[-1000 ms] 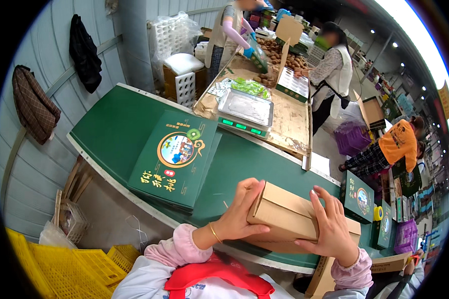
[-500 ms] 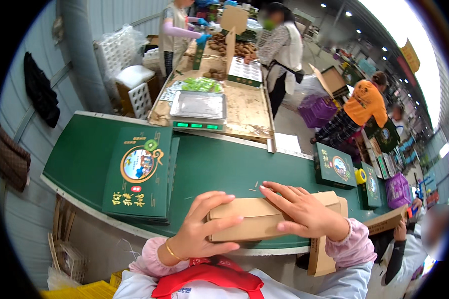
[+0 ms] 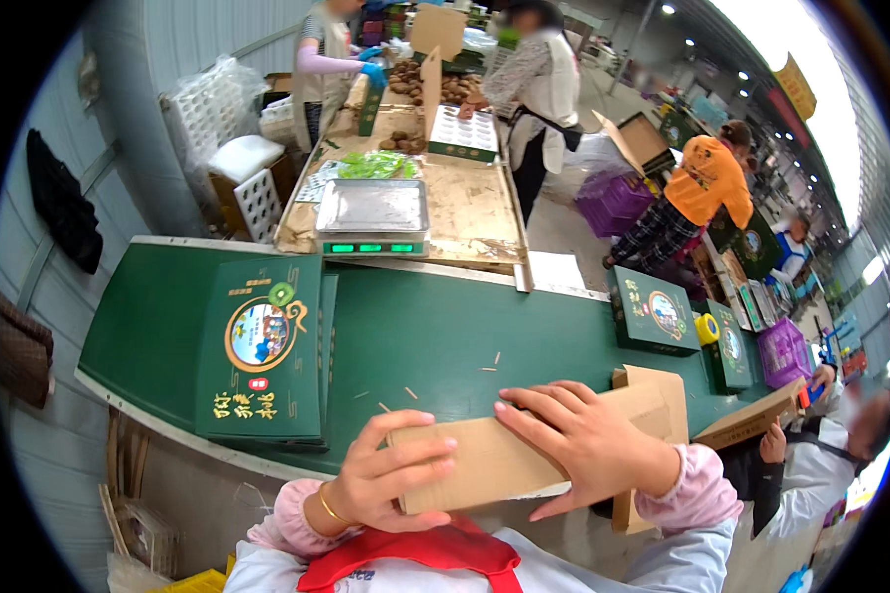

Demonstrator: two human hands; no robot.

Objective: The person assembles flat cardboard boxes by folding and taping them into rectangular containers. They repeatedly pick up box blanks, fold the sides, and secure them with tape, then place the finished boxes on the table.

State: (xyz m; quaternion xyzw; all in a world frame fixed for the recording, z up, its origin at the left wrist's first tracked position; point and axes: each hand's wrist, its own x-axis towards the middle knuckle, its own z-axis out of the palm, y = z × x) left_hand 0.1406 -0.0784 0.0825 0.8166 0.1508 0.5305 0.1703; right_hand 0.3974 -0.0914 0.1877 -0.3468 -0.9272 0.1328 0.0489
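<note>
A long, plain brown cardboard box (image 3: pixel 480 452) lies between my hands at the near edge of the green table (image 3: pixel 420 331). My left hand (image 3: pixel 381 474) grips its left end, fingers over the top and thumb at the near side. Across its right half rests my right hand (image 3: pixel 583 445), fingers on the upper face and thumb along the near edge. More brown cardboard with an open flap (image 3: pixel 663 381) shows just past my right hand. I cannot tell if it belongs to the same box.
Green printed boxes (image 3: pixel 262 346) are stacked on the left. More green boxes (image 3: pixel 655 308) and yellow tape (image 3: pixel 706 328) lie to the right. Thin slivers (image 3: pixel 496 358) dot the tabletop. A scale (image 3: pixel 373 212) stands beyond. A co-worker (image 3: pixel 831 450) holds cardboard at the right; others work farther back.
The box has tipped, so a broad flat face shows where a folded edge was. My right thumb has moved down to its near edge. The whole view has shifted slightly.
</note>
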